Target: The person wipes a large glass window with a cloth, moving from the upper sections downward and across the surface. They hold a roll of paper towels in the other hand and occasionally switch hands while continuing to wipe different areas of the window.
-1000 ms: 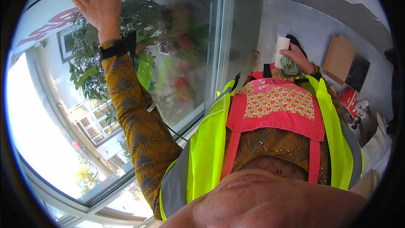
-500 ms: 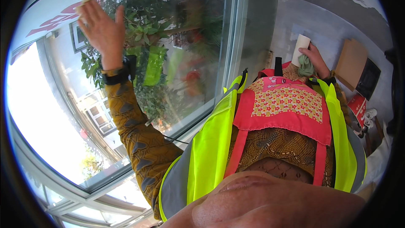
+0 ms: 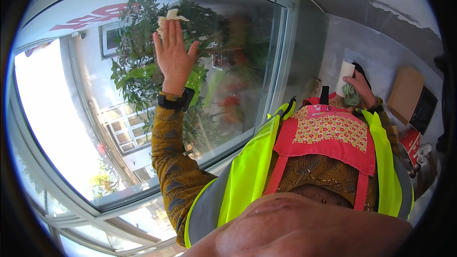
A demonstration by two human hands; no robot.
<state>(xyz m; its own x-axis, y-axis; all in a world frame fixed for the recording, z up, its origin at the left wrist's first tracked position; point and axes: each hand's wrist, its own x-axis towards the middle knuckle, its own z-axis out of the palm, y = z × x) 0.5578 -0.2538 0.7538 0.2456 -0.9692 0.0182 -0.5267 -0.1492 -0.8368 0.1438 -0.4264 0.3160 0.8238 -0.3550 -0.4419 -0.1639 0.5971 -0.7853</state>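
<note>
My left hand point(image 3: 175, 62) is raised in front of the large window pane point(image 3: 257, 62), its fingers stretched out flat. Beneath its fingertips a crumpled piece of cream-white paper towel point(image 3: 171, 15) sticks out, pressed toward the glass. Down at the right, my right hand point(image 3: 362, 88) is closed around a white paper roll point(image 3: 345, 74). A bunched grey-green cloth point(image 3: 351, 96) hangs below those fingers, against the roll.
Leafy plants point(image 3: 138, 62) show at the pane, with reflections over it. A pale window frame point(image 3: 281, 62) borders the glass. On the right are a cardboard piece point(image 3: 405, 94), a dark flat panel point(image 3: 423, 110), a red box point(image 3: 409, 143) and white shoes point(image 3: 422, 154).
My left hand has slid right and slightly down along the pane with the paper towel. The right hand still grips the roll; the whole view has shifted a little.
</note>
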